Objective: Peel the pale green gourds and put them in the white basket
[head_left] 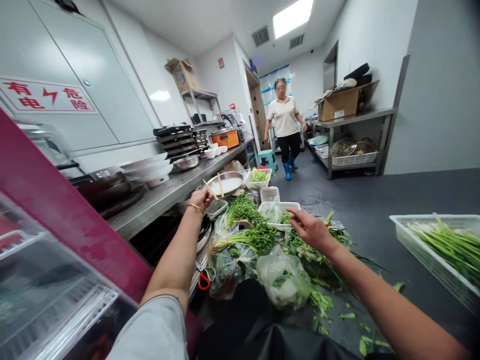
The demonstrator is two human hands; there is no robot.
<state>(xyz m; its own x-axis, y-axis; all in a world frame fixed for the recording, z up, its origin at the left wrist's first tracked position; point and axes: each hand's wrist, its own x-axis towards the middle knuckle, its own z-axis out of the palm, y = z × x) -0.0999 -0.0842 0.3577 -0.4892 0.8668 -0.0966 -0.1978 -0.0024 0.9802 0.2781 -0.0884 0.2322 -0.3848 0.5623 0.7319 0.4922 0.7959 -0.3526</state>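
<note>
My left hand (201, 199), with a bracelet at the wrist, is closed at the left rim of a metal basin (233, 183), its fingertips on a thin wooden stick (210, 189). A second stick (220, 184) leans across the basin. My right hand (308, 227) hangs over the greens with its index finger stretched out and nothing seen in it. Between my arms lie leafy green bunches (243, 210), a bunch tied with a red band (258, 238), a white basket (279, 205) and a clear bag of vegetables (284, 280). Red-handled scissors (204, 279) lie at the lower left.
A steel counter (157, 200) with bowls and trays runs along the left. On the right floor sits a white crate (420, 242) of long green stalks. Ahead, a person (285, 117) in blue boots stands near a teal stool (267, 159). A shelf (352, 120) stands behind right.
</note>
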